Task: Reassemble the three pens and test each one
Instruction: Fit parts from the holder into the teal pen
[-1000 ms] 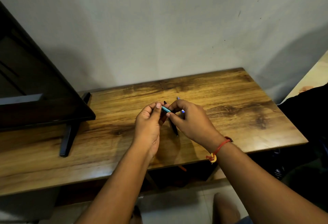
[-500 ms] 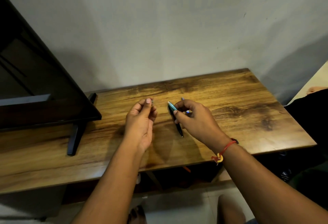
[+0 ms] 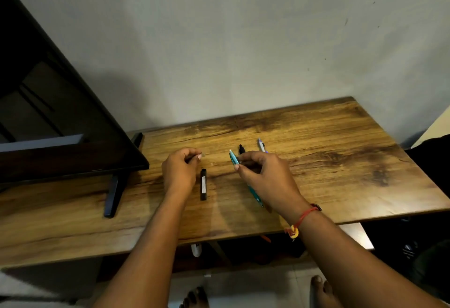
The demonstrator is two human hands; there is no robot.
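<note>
Three pens, one loose part.

Teal pen (image 3: 233,157): pinched by the right hand (image 3: 265,178), pale tip out past the fingertips, tail showing under the wrist, over the table (image 3: 341,161).

Black pen (image 3: 241,148), silver pen (image 3: 261,145): ends show just beyond that hand's knuckles; whether held or lying cannot be told.

Black piece (image 3: 203,184): flat on the table, just right of the left hand (image 3: 180,171).

Left hand: fingers curled, thumb to forefinger; contents not discernible.

Screen (image 3: 60,112): left of it.

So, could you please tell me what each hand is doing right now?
Left hand: curled, pinching what looks like a small pale part.
Right hand: pinching the teal pen.
</note>
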